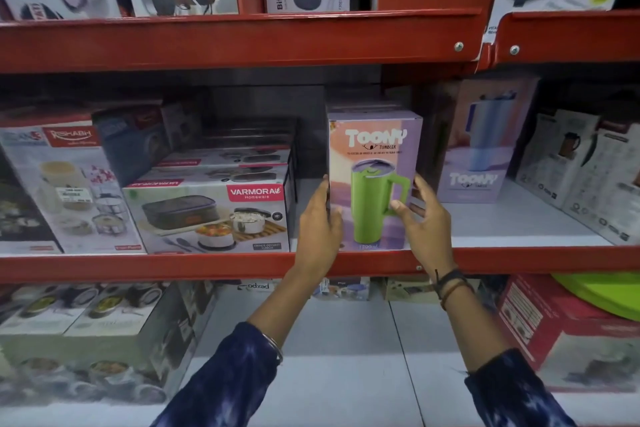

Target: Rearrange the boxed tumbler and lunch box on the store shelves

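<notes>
The boxed tumbler point(374, 163), a tall lilac and orange box picturing a green mug, stands upright at the front of the middle shelf point(207, 267). My left hand point(320, 222) presses flat against its left side. My right hand point(424, 218) is at its lower right corner, thumb on the front face and fingers spread beside the right side. To the left sits the lunch box point(207, 215), a white Varmora carton at the shelf front, with more of the same stacked behind it. A narrow gap separates it from the tumbler box.
A second tumbler box point(481, 149) with a blue mug stands further back on the right, with grey cartons point(581, 170) beyond it. A Rishabh carton point(65, 191) sits far left. Red shelf rails run above point(242, 42) and below. Bare white shelf lies right of the tumbler box.
</notes>
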Demonstrator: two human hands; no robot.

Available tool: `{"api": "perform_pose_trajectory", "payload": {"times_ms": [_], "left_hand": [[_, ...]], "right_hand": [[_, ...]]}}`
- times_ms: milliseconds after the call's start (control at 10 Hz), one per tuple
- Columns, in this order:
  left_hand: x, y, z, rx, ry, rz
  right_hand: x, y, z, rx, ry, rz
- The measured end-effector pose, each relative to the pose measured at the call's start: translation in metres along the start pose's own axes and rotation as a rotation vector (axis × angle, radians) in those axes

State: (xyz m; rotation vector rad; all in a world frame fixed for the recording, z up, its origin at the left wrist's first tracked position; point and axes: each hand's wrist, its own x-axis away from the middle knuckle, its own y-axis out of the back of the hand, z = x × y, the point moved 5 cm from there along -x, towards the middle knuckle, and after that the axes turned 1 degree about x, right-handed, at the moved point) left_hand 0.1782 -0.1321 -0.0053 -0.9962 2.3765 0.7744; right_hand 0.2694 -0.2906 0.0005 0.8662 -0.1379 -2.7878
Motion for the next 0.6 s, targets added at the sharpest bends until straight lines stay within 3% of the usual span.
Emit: {"api": "perform_pose_trajectory", "payload": {"times_ms": [500,600], "left_hand": [[-0.0068,-0.0024,0.0055,0.020,0.022,0.006],[-0.0018,0.0044,-0.0026,-0.018,0.045,0.025]], "right_hand": [[-0.0073,-0.0033,0.0000,0.011,0.022,0.022],[-0.0025,-0.0009,0.0056,0.116,0.031,-0.037]]}}
